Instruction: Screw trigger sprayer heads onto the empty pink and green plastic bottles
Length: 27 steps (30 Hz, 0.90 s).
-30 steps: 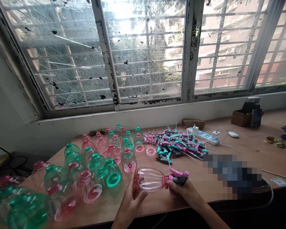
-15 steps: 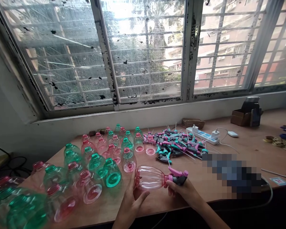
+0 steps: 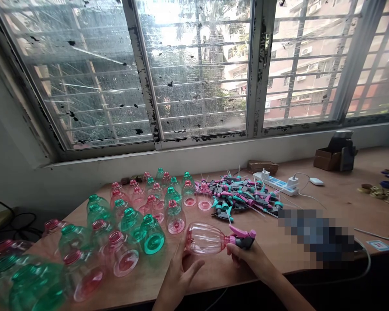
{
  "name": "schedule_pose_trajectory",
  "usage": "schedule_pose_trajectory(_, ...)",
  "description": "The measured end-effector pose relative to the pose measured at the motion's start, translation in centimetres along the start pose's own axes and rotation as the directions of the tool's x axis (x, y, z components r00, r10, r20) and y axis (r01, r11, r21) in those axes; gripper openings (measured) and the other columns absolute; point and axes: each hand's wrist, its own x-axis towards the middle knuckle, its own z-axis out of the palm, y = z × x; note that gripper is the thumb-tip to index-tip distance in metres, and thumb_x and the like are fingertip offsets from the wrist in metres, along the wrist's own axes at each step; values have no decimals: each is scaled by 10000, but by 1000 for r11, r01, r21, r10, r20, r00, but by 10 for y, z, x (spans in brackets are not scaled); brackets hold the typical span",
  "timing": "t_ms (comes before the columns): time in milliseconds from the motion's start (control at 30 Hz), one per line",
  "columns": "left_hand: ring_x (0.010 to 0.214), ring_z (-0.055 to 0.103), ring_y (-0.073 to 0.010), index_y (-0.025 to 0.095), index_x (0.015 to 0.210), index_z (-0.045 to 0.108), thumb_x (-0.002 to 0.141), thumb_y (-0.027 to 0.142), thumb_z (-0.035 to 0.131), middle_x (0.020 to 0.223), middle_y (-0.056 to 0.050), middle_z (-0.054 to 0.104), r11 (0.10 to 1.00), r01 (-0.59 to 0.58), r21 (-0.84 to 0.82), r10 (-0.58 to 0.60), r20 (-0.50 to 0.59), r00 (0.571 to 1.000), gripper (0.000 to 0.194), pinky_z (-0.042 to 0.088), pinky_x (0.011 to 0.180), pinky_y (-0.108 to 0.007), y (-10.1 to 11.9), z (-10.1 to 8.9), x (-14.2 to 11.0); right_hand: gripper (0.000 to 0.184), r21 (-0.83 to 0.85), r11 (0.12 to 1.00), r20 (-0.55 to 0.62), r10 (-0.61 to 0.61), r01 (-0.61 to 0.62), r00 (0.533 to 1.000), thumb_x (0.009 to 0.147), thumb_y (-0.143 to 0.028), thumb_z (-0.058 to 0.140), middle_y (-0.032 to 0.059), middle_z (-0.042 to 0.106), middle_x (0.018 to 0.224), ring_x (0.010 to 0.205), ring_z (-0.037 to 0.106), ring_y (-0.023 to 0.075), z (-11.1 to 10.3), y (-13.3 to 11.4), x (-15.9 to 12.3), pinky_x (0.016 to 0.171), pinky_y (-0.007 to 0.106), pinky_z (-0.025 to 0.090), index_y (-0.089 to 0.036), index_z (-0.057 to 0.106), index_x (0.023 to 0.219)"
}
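So the biggest thing here is a grubby barred window [image 3: 197, 77] running above the back edge of a brown desk [image 3: 337, 190]. A whole crowd of see-through green and pink bottles [image 3: 129, 222] fills the desk's left side, from the front left corner up to the back edge. Next to them, mid-desk toward the back edge, there's a messy heap of trigger tops [image 3: 243, 194]. Left hand [image 3: 180, 272] is spread, thumb sticking out, fingers around the base of a pink bottle [image 3: 204, 238] (how firmly, can't tell). That one's tipped on its side just over the front edge, neck pointing toward the right end. Right hand [image 3: 246, 255] is pinching the pink-and-grey spray head [image 3: 244, 239] at the neck. Smallest bit: a white plug [image 3: 292, 182] in a power strip [image 3: 274, 183].
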Motion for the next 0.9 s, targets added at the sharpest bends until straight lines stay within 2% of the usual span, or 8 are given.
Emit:
schedule_pose_trajectory(133, 1210, 630, -314, 275, 1524, 361, 871, 467, 675, 1401, -96, 621, 997, 39, -71, -38, 11, 999, 749, 462, 1100, -455, 7, -1, 3, 501, -5, 1000, 46, 8, -8, 999, 709, -509, 838, -12, 659, 684, 468, 508, 103, 0, 1, -1, 456, 249, 439, -157, 706, 1041)
schedule_pose_trajectory(233, 1332, 532, -339, 253, 1487, 439, 882, 467, 660, 1409, -94, 616, 998, 1, -57, -2, -17, 1000, 678, 433, 1133, -460, 9, -1, 6, 482, -36, 999, 80, 0, 3, 997, 739, -497, 822, -11, 662, 705, 485, 513, 101, -1, 1, -1, 480, 252, 437, -153, 702, 1054)
schedule_pose_trajectory(333, 1436, 410, -352, 277, 1464, 475, 862, 438, 691, 1494, -89, 547, 999, -32, -19, 31, -44, 999, 660, 372, 1181, -484, 6, 0, 6, 530, -23, 1000, 40, -1, 2, 999, 744, -524, 808, -8, 668, 701, 489, 517, 114, -1, -1, -1, 484, 264, 434, -163, 682, 1111)
schedule_pose_trajectory(467, 1330, 550, -337, 320, 1506, 395, 861, 410, 698, 1472, -80, 582, 998, 19, -57, -19, 15, 1000, 718, 411, 1153, -498, 4, 0, 4, 473, -19, 1000, -23, 3, -3, 1000, 735, -547, 807, -12, 654, 656, 482, 534, 126, -1, -2, -1, 485, 269, 435, -169, 687, 995)
schedule_pose_trajectory(600, 1377, 499, -323, 317, 1543, 308, 869, 457, 679, 1521, -81, 527, 995, 22, -96, -21, 10, 1000, 782, 361, 1187, -492, 3, -1, 3, 435, -37, 999, 21, -5, 6, 1000, 740, -545, 802, -15, 649, 642, 466, 525, 115, -1, -1, -1, 473, 254, 423, -169, 679, 919)
schedule_pose_trajectory(733, 1364, 501, -339, 284, 1509, 397, 854, 531, 663, 1500, -99, 532, 992, 1, -125, 0, 2, 1000, 749, 404, 1155, -478, 0, -4, 7, 387, -89, 996, 72, -15, 22, 997, 731, -518, 816, -36, 601, 566, 444, 494, 107, 0, 1, 0, 461, 250, 416, -164, 675, 802)
schedule_pose_trajectory(833, 1308, 552, -346, 291, 1468, 468, 769, 506, 764, 1460, -92, 556, 988, -22, -155, 25, 13, 1000, 789, 477, 1095, -436, -2, -6, 8, 474, -47, 999, 19, -21, 22, 1000, 719, -546, 813, -14, 653, 642, 463, 499, 113, 0, 1, -1, 462, 256, 427, -160, 702, 972)
schedule_pose_trajectory(900, 1283, 578, -341, 324, 1484, 432, 736, 443, 813, 1475, -85, 544, 984, 4, -177, 1, 24, 1000, 848, 486, 1085, -442, -2, -6, 7, 529, -28, 999, 6, -20, 20, 1000, 727, -550, 806, -6, 667, 667, 465, 502, 117, -1, 0, -1, 465, 261, 423, -166, 695, 1073)
